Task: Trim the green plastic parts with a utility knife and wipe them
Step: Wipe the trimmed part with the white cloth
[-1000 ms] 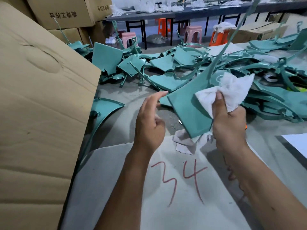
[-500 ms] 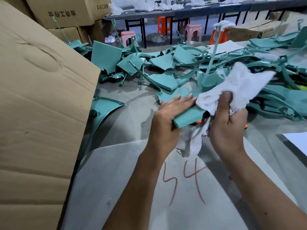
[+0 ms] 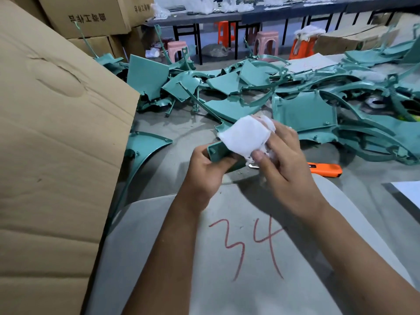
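Observation:
My left hand grips a green plastic part by its near end, just above the grey table. My right hand holds a white cloth wrapped over the top of that part, thumb pressing it down. Most of the part is hidden under the cloth and my fingers. An orange utility knife lies on the table right of my right hand, touched by neither hand. A big heap of green plastic parts covers the table behind.
A tall cardboard sheet stands at the left with a green part leaning beside it. A grey board marked "34" lies under my arms. Cardboard boxes, plastic stools and a long bench sit beyond.
The part has dropped from raised and upright to low and flat. My left hand took hold of its near end. My right hand moved the cloth onto its top, uncovering the knife.

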`<state>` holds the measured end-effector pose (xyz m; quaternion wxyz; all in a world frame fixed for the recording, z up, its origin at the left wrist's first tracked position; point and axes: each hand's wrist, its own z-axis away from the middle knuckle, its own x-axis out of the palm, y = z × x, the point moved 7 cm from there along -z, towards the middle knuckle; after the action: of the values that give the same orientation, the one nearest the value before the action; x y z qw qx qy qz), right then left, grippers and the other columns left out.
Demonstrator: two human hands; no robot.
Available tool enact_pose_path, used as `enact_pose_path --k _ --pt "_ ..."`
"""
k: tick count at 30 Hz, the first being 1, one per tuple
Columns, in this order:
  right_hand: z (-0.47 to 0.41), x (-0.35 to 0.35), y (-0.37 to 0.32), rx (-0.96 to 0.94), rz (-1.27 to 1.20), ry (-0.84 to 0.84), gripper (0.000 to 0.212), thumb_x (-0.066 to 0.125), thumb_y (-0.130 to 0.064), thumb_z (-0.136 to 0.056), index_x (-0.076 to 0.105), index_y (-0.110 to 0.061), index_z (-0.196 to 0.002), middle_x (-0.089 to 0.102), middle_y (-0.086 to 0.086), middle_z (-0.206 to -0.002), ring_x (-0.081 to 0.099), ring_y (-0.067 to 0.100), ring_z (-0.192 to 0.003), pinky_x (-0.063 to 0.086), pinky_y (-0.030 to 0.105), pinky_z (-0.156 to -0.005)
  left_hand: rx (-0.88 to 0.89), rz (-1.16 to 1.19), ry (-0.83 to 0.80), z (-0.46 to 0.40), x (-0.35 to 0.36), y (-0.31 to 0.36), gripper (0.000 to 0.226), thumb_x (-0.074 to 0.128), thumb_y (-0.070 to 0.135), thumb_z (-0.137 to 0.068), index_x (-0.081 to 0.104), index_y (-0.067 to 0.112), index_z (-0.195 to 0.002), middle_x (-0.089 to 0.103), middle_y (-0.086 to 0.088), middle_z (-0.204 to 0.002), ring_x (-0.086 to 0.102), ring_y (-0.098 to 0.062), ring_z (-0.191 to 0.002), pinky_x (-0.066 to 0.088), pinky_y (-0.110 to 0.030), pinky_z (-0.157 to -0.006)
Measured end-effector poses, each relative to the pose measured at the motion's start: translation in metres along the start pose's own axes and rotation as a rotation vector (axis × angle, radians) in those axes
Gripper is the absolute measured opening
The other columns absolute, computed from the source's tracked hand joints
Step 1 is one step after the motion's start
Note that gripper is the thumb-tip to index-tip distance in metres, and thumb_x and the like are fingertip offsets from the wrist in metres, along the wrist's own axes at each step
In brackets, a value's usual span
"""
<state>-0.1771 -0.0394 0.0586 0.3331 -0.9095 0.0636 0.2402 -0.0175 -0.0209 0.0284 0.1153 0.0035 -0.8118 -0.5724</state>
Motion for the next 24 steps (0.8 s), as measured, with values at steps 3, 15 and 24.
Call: enact_pose_path --k 3,15,24 --pt "-0.003 -0.011 0.001 -0.093 0.122 0.096 0.042 0.073 -0.009 -0.094 0.066 -0.007 -0.135 0.066 0.005 -0.123 0.057 0.027 -0.115 0.045 0.034 -0.100 -0.015 0.001 -0.078 0.001 -0.001 0.000 0.024 0.070 0.003 -0.088 0.077 0.009 -0.110 0.075 -0.017 -0.112 0.070 -0.034 -0.109 0.054 -0.046 -0.101" --pt "0.009 -0.050 0.047 0.334 -0.380 0.624 0.023 0.054 -0.005 -0.103 0.071 -0.005 -0.119 0.073 -0.013 -0.099 0.065 0.004 -0.090 0.054 0.030 -0.078 -0.062 0.102 0.093 0.007 -0.037 0.012 0.024 0.067 0.002 -0.088 0.081 0.018 -0.099 0.078 -0.007 -0.104 0.075 -0.022 -0.099 0.059 -0.029 -0.081" --pt "-0.010 0.000 0.010 -0.054 0.230 0.017 0.030 0.067 -0.029 -0.095 0.070 -0.004 -0.113 0.070 0.002 -0.114 0.055 0.023 -0.124 0.044 0.031 -0.099 -0.132 0.197 0.064 0.008 -0.033 0.006 0.026 0.065 0.003 -0.083 0.081 0.015 -0.099 0.077 -0.013 -0.106 0.073 -0.030 -0.101 0.059 -0.040 -0.085"
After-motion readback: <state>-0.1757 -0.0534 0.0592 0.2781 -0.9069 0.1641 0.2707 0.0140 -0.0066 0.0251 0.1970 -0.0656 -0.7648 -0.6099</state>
